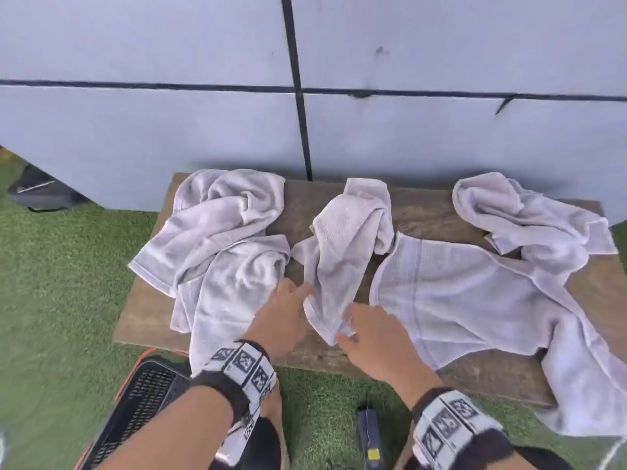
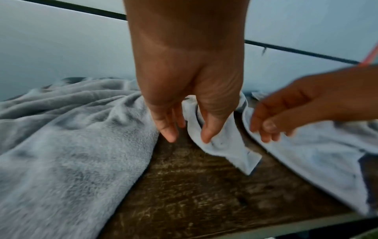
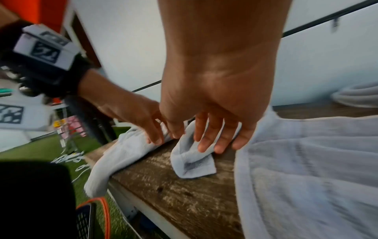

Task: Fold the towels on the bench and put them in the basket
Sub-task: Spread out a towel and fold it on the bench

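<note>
Three crumpled towels on the desk (image 1: 427,212), none folded.
Both hands' grips spread loosely over the limp middle towel (image 1: 342,252): left hand (image 1: 281,320), right hand (image 1: 376,337); pinch its corners.

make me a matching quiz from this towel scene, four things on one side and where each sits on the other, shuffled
Things:
1. small towel
2. basket
3. flat towel
4. bunched towel

Places:
A. bench's right part, an end hanging off the front
B. on the grass, below the bench's left front corner
C. bench's left end
D. middle of the bench, between both hands

Pairs: 1-D, 2-B, 3-A, 4-C
</note>
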A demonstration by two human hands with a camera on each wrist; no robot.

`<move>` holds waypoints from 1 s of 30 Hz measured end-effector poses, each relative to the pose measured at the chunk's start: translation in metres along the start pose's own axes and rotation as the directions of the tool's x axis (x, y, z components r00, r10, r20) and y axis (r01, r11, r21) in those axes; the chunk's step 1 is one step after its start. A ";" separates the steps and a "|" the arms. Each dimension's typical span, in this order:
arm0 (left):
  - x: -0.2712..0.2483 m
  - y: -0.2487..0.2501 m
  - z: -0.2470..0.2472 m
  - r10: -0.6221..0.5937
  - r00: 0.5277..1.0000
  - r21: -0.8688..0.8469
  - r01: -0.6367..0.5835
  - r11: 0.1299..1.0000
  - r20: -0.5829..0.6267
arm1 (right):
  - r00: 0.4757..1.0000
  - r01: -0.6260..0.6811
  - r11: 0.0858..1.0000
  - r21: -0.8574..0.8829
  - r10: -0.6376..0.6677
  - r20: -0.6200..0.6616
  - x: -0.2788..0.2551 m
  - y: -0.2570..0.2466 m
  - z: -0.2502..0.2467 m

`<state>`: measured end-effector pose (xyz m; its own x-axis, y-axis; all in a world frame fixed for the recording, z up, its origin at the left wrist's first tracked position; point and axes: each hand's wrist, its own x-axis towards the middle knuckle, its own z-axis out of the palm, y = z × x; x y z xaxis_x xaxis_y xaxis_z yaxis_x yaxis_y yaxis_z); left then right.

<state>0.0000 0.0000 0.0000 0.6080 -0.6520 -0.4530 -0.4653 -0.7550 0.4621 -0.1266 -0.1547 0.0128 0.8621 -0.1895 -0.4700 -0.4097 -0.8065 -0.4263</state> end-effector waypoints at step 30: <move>-0.101 0.077 -0.019 0.534 0.721 0.107 -0.548 0.829 -0.442 | 0.682 0.282 0.956 -0.087 -0.263 -0.682 -0.112 -0.024 -0.011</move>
<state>-0.0846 0.0094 0.0957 0.4743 -0.8421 0.2568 -0.7881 -0.2761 0.5502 -0.2096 -0.1205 0.0841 0.8993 -0.2994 0.3187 -0.1230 -0.8726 -0.4728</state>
